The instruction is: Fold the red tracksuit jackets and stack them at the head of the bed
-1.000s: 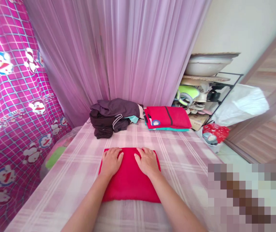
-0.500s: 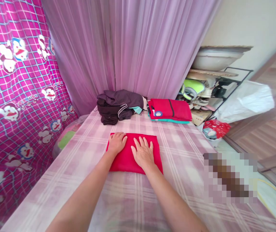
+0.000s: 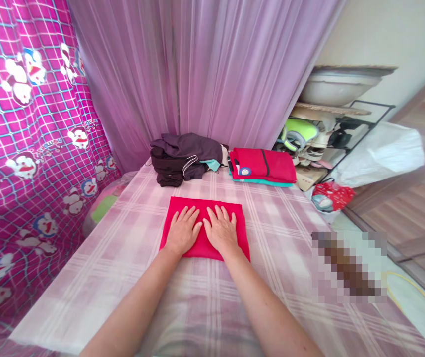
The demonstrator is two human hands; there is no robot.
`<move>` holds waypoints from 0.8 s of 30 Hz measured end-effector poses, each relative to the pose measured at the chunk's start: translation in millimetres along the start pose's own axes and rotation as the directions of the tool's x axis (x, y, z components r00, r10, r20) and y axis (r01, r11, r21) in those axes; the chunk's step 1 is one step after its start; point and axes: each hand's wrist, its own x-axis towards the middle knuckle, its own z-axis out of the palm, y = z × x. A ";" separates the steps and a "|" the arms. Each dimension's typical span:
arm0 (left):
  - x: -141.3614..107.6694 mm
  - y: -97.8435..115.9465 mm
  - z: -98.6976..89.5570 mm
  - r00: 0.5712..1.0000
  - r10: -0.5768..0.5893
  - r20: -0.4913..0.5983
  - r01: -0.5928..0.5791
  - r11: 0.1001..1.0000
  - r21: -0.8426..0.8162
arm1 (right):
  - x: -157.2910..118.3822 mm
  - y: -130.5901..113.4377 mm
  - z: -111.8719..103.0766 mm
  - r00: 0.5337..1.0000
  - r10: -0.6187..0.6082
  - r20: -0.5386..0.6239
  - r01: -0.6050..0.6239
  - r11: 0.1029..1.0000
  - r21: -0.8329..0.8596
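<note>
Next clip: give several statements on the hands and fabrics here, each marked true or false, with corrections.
1. The left hand and right hand rest on the folded red cloth. True.
2. The left hand is clenched. False: it lies open, palm down.
3. A lilac curtain hangs behind the dark clothes. True.
4. A red bundle lies on turquoise fabric. True.
5. The dark clothes lie right of the red bundle. False: they lie left of it.

A purple curtain [image 3: 212, 64] hangs behind; at right, a pale basin [image 3: 340, 89].
</note>
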 end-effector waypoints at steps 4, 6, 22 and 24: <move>-9.5 -23.4 -4.7 0.990 0.135 0.032 -0.133 0.989 -0.059 | -5.6 8.5 -1.4 0.995 -0.069 -0.079 0.073 0.996 0.043; -14.5 -31.9 -5.3 0.986 0.167 0.020 -0.165 0.983 -0.078 | -12.5 19.4 -2.1 0.984 -0.143 -0.110 0.151 0.987 0.063; -16.7 -46.2 -2.8 0.989 -0.065 -0.132 0.029 0.967 -0.253 | -48.9 88.8 4.5 0.948 0.070 -0.309 0.055 0.924 0.378; -17.5 -52.7 -2.6 0.973 -0.149 -0.178 0.100 0.961 -0.258 | -48.1 96.1 5.5 0.924 0.161 -0.346 -0.004 0.911 0.412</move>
